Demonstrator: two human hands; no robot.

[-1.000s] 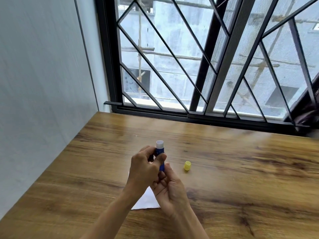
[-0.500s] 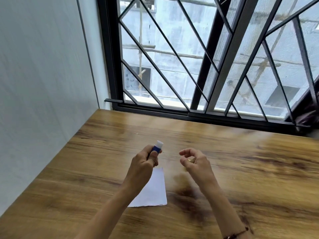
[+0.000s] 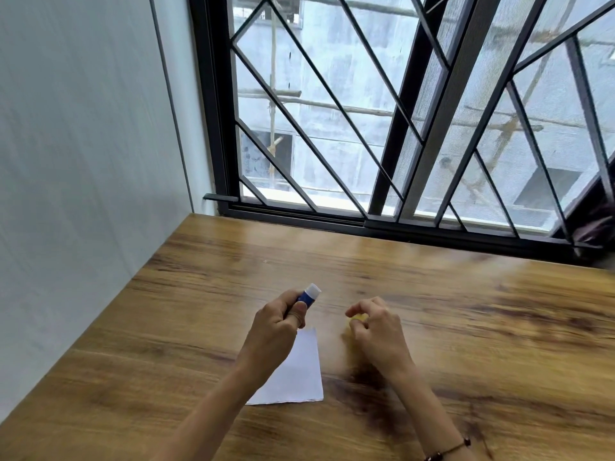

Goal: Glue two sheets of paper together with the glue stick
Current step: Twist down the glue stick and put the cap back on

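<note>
The left hand [image 3: 273, 331] grips the glue stick [image 3: 308, 295], fingers and thumb curled round its blue barrel; the white glue end projects above the fist, tilted up and to the right. The stick is uncapped and held clear of the wooden table [image 3: 482, 327], above the far edge of the paper.

The right hand [image 3: 377, 331] hovers just beside the left, fingers curled inward over the yellow cap [image 3: 358, 318]. The cap is blurred and largely hidden by the fingers; whether the hand actually pinches it or merely closes near it cannot be told.

A white sheet of paper [image 3: 298, 374] lies flat on the table, partly under the left wrist and between the two forearms. Only one sheet can be made out; whether a second lies beneath it cannot be determined.

A dark bracelet [image 3: 447, 450] sits on the right wrist
</note>
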